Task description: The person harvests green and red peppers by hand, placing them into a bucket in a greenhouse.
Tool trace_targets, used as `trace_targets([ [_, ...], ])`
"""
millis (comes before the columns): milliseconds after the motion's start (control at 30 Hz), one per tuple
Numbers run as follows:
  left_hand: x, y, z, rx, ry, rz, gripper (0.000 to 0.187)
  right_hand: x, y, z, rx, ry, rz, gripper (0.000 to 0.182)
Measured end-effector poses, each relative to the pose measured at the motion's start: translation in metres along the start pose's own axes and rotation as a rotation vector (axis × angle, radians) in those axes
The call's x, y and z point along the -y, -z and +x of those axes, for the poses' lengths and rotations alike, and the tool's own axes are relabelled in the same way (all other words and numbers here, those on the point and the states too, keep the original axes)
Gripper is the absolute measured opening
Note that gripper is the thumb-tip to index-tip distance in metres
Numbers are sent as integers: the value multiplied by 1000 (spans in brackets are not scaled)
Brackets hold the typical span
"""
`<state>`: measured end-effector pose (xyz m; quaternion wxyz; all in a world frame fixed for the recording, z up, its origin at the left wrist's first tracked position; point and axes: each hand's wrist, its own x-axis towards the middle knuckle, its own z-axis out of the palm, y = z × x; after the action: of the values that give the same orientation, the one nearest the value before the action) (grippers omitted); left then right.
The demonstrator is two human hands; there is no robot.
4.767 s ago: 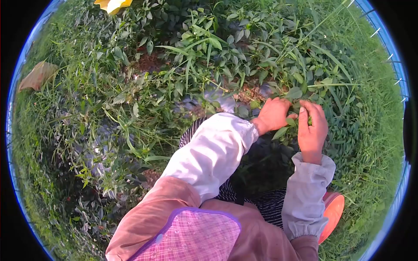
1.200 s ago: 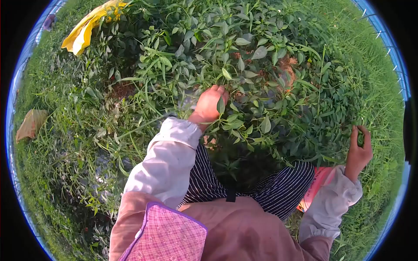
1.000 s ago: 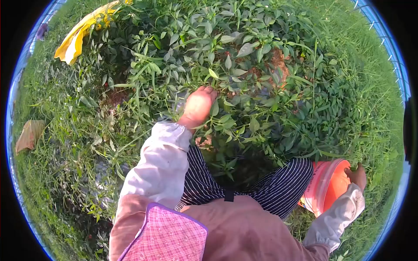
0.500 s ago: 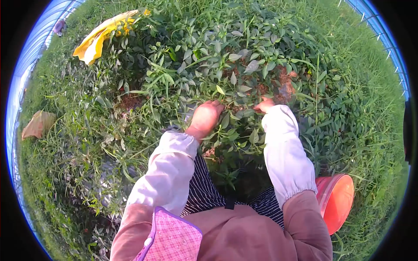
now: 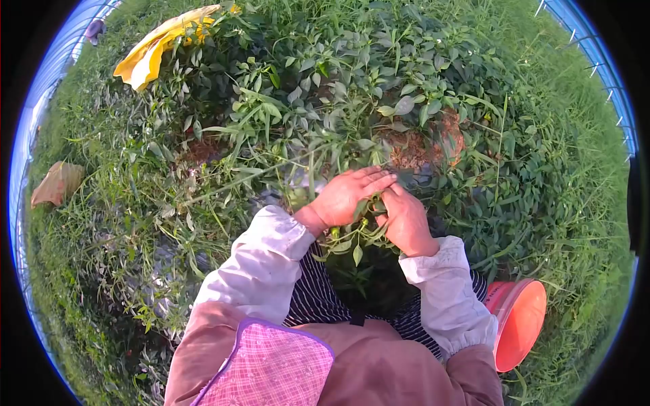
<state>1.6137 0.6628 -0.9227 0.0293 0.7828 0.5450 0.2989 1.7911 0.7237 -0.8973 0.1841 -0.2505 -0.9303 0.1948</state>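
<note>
My left hand and my right hand meet at the centre of the head view, fingertips touching over a leafy plant. Fingers of both hands curl round green stems and leaves, which hang out between and below the palms. A small green pepper shows just under my left hand. The fingertips are partly hidden by leaves and by each other. Pale sleeve covers reach both wrists.
A red bucket lies tilted at my right side. A yellow bag rests on plants at the upper left, a tan bag at the far left. Dense plants surround my hands, with brown soil beyond them.
My hands have come together from apart. My right hand has moved down and left, my left slightly right and down. Stems and leaves are now gathered between them.
</note>
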Motion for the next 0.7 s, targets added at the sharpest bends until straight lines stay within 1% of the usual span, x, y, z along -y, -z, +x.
trace_targets([
  [33,3,-13,-5,114,54,-189,51,5,-6,-4,-44,34,28,26],
  [67,12,-22,-8,49,-52,-126,46,8,-6,-11,-38,35,30,26],
  [100,13,-23,-11,50,-46,-127,46,12,-3,-16,50,-76,-33,36],
  [133,15,-23,-12,147,-28,-71,41,15,0,-18,134,-185,-98,46],
  [167,17,-24,-14,244,-10,-16,37,18,2,-18,135,-183,-96,46],
  [200,19,-31,-14,106,-125,33,25,22,4,-19,116,-185,-39,51],
  [233,22,-36,-17,107,-125,32,25,25,4,-20,94,-187,17,56],
  [267,26,-40,-19,77,-226,47,24,27,3,-23,116,-145,21,62],
  [300,26,-37,-18,45,-326,62,23,28,4,-23,115,-144,19,62],
  [333,18,-36,-20,60,-236,104,22,29,5,-21,140,-215,8,64],
  [367,15,-33,-22,138,-155,-7,22,31,5,-19,168,-283,-1,67],
  [400,15,-34,-22,52,-220,-49,22,30,10,-17,190,-300,49,68],
  [433,14,-36,-20,-35,-285,-91,22,23,8,-18,193,-293,50,68],
  [467,9,-39,-22,-47,-176,-179,20,13,2,-21,127,-206,141,68],
  [500,6,-32,-22,-52,-169,-174,20,14,4,-18,63,-118,231,67],
  [567,3,-18,-20,259,-142,15,22,19,13,-13,87,-92,193,66],
  [600,16,-20,-23,269,-142,-153,24,36,32,-4,351,-292,618,64],
  [633,23,-27,-25,262,-138,-241,22,53,50,5,622,-498,1037,62],
  [667,25,-36,-26,235,-138,-311,21,70,64,14,647,-461,1052,56],
  [700,23,-45,-26,208,-133,-351,19,69,63,26,654,-449,1049,56],
])
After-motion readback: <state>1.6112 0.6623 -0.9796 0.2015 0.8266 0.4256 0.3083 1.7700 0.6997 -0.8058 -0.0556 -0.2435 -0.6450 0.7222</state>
